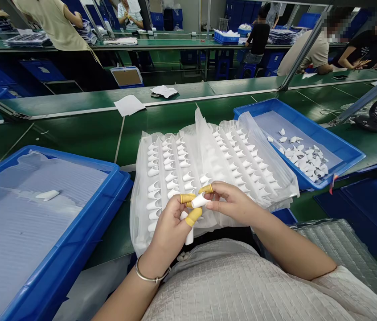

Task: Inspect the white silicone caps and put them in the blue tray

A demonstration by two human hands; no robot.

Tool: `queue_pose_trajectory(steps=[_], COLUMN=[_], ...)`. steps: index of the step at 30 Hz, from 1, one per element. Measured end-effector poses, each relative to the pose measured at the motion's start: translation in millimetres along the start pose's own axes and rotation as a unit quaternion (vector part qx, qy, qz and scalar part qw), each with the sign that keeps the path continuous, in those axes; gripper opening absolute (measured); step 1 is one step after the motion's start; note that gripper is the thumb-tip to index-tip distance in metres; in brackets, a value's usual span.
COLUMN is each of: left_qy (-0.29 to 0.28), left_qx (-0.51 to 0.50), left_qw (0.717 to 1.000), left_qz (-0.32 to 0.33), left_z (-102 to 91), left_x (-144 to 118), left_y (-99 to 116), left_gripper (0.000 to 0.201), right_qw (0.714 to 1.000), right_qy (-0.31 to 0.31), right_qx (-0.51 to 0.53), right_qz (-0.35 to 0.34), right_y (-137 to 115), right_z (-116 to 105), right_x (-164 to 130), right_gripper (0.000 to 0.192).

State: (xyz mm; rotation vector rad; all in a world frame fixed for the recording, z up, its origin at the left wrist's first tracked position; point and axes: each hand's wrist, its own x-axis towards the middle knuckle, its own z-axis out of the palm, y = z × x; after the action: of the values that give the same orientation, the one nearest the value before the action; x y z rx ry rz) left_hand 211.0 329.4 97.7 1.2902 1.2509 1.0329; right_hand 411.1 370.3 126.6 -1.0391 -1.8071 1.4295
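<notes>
Directly in front of the person, the green counter leaves little open room: a blue bin fills the left side up to the near edge, and a second blue bin stands on the right, with its corner just beside the plastic sheet in the middle. Behind the sheet the counter is more bare, with only a white paper lying there.

The left bin holds flat clear sheets and one loose white piece on top. The right bin has a pale lining and a heap of small white pieces in its near right part. The plastic sheet carries many white pieces of the same kind, set in rows between raised folds.

The left hand and the right hand meet over the near edge of the sheet, close to the body. Both have yellow finger covers on some fingers. The fingers of both hands pinch one small white part between them. Its long axis lies nearly level, slightly rising to the right. The left hand also keeps another white part under its fingers, pointing down.
</notes>
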Motion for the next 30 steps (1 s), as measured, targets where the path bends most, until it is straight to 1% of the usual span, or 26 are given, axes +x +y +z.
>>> queue_pose_trajectory(steps=[3,5,8,10,11,12,14,16,17,19,21,22,26,28,30], left_qy=[0.005,0.009,0.007,-0.004,-0.012,-0.020,-0.031,-0.025,-0.019,-0.010,-0.010,-0.008,-0.007,-0.001,0.013], left_qx=[0.054,0.115,0.210,0.226,0.218,0.202,0.170,0.155,0.153,0.142,0.111,0.091,0.025,0.024,0.045], left_qw=[0.998,0.993,0.977,0.974,0.976,0.979,0.985,0.987,0.988,0.990,0.994,0.996,1.000,1.000,0.999], left_qz=[0.020,0.029,0.026,0.022,0.022,0.024,0.023,0.014,0.012,0.013,0.017,0.015,-0.003,0.001,0.012], left_z=[-1.5,-1.5,0.1,0.9,1.0,0.9,-0.1,-1.5,-2.1,-2.6,-1.8,-1.0,2.4,2.6,1.6], left_x=[-1,-2,-4,-5,-6,-6,-7,-8,-8,-7,-6,-5,-3,-2,-3], left_y=[-1,1,5,8,8,8,6,4,2,-1,-3,-3,-2,-1,-2], left_gripper=[0.022,0.019,0.019,0.021,0.021,0.020,0.020,0.020,0.020,0.021,0.021,0.021,0.025,0.024,0.022], right_qw=[1.000,1.000,0.994,0.987,0.987,0.991,0.998,0.997,0.997,0.999,0.999,0.997,0.976,0.968,0.976], right_qy=[-0.005,0.004,0.044,0.055,0.054,0.049,0.045,0.044,0.037,0.009,-0.017,-0.020,0.025,0.033,0.023], right_qx=[-0.001,-0.014,-0.101,-0.151,-0.148,-0.123,-0.042,0.027,0.039,0.021,-0.031,-0.060,-0.171,-0.196,-0.177], right_qz=[-0.002,0.001,-0.012,-0.025,-0.024,-0.012,0.030,0.055,0.053,0.024,-0.013,-0.033,-0.136,-0.154,-0.126], right_y=[0,0,0,-1,-1,0,1,3,3,3,3,4,5,6,7], right_z=[1,4,12,16,17,17,14,8,4,-1,-4,-5,-1,0,0], right_x=[0,-1,-1,1,2,3,5,6,5,3,0,-2,-6,-7,-7], right_gripper=[0.021,0.024,0.029,0.037,0.042,0.045,0.049,0.051,0.049,0.038,0.028,0.025,0.014,0.017,0.035])
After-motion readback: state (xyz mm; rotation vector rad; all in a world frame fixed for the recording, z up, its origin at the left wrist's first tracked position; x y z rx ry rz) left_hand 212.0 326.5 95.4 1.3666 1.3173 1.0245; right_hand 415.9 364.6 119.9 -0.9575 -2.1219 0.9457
